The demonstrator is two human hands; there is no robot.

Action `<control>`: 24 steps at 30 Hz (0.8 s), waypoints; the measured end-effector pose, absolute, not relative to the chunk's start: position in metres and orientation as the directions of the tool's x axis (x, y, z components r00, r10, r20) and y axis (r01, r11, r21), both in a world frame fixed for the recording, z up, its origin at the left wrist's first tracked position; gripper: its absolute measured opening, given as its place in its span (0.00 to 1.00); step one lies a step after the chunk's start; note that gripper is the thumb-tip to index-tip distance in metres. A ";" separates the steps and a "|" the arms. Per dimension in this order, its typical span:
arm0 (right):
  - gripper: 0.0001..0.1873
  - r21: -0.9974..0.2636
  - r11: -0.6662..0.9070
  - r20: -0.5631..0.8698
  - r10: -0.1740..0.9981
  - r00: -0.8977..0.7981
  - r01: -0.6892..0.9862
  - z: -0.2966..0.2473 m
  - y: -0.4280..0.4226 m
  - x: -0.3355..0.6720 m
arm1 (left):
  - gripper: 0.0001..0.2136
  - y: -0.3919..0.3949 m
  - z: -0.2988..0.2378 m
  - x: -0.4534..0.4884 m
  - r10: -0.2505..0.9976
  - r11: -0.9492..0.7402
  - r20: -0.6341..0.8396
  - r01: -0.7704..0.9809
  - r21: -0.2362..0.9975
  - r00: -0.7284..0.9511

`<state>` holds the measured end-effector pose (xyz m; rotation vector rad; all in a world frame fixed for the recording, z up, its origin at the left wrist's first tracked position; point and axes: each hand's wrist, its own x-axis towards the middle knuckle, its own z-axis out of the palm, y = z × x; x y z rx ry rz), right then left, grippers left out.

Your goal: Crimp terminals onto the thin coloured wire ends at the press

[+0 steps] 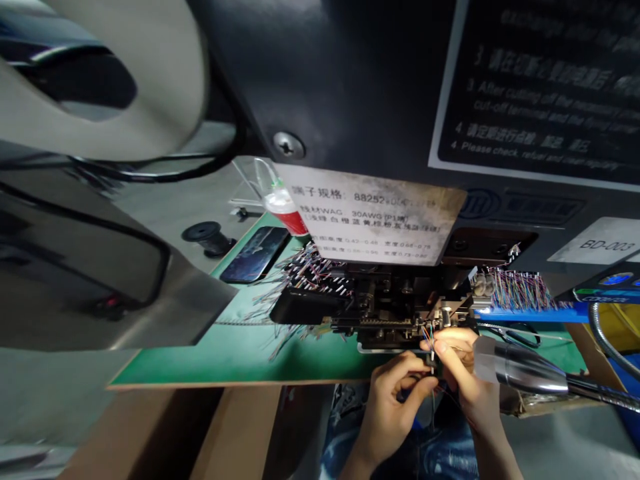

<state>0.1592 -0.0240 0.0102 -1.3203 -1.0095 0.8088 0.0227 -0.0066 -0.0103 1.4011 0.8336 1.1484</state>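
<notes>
Just in front of the crimping machine's die area (pixel 445 317), my two hands work close together. My right hand (pixel 463 367) is pinched on thin coloured wires (pixel 429 335) whose ends fan out toward the machine. Lower and to the left, my left hand (pixel 397 397) has thumb and fingers closed around the same wire bundle (pixel 433 363), near a short white and dark section. Thin strands hang below the fingers. The exact contact of the wire ends with the machine is too small to make out.
A metal gooseneck lamp (pixel 530 367) reaches in beside my right hand. Wire bundles (pixel 315 270) lie left of the machine, more (pixel 520 290) on the right. A phone (pixel 255 253), red-labelled bottle (pixel 287 210) and scissors (pixel 515 335) are on the green table (pixel 180 363). The machine housing (pixel 350 87) overhangs.
</notes>
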 end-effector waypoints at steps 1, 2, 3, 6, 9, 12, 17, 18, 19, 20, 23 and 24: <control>0.15 -0.992 0.097 0.121 0.922 0.369 0.081 0.011 -0.024 0.159 | 0.04 -0.007 -0.010 0.023 0.939 -0.187 0.210 -0.108 0.976 0.273; 0.14 -0.993 0.084 0.107 0.928 0.357 0.078 0.011 -0.024 0.160 | 0.04 -0.007 -0.009 0.024 0.938 -0.208 0.229 -0.104 0.973 0.261; 0.14 -0.995 0.069 0.089 0.933 0.347 0.070 0.013 -0.024 0.160 | 0.04 -0.007 -0.009 0.024 0.936 -0.227 0.245 -0.099 0.969 0.253; 0.11 -0.999 0.043 0.050 0.936 0.348 0.027 0.017 -0.024 0.158 | 0.05 -0.007 -0.006 0.023 0.933 -0.256 0.269 -0.085 0.963 0.238; 0.10 -0.999 0.035 0.027 0.936 0.350 -0.017 0.021 -0.023 0.156 | 0.05 -0.007 -0.004 0.022 0.933 -0.266 0.274 -0.067 0.962 0.233; 0.08 -0.999 0.035 0.025 0.938 0.346 -0.023 0.024 -0.023 0.153 | 0.05 -0.007 -0.004 0.023 0.935 -0.262 0.272 -0.072 0.962 0.228; 0.06 -0.995 0.077 0.091 0.935 0.343 0.056 0.022 -0.025 0.154 | 0.05 -0.009 -0.006 0.018 0.938 -0.209 0.233 -0.121 0.971 0.255; 0.06 -0.989 0.098 0.131 0.931 0.341 0.112 0.022 -0.026 0.155 | 0.04 -0.009 -0.005 0.015 0.938 -0.182 0.213 -0.134 0.974 0.275; 0.06 -0.976 0.127 0.181 0.928 0.326 0.179 0.022 -0.027 0.158 | 0.04 -0.009 -0.003 0.012 0.933 -0.146 0.187 -0.152 0.977 0.307; 0.06 -0.956 0.162 0.232 0.927 0.295 0.245 0.022 -0.027 0.161 | 0.04 -0.009 -0.002 0.008 0.923 -0.104 0.160 -0.174 0.979 0.350; 0.07 -0.918 0.262 0.317 0.936 0.154 0.296 0.023 -0.029 0.170 | 0.04 -0.008 0.003 -0.001 0.878 -0.014 0.114 -0.213 0.977 0.464; 0.07 -0.928 0.263 0.304 0.943 0.133 0.263 0.023 -0.029 0.172 | 0.04 -0.008 0.003 -0.002 0.872 -0.009 0.110 -0.209 0.978 0.477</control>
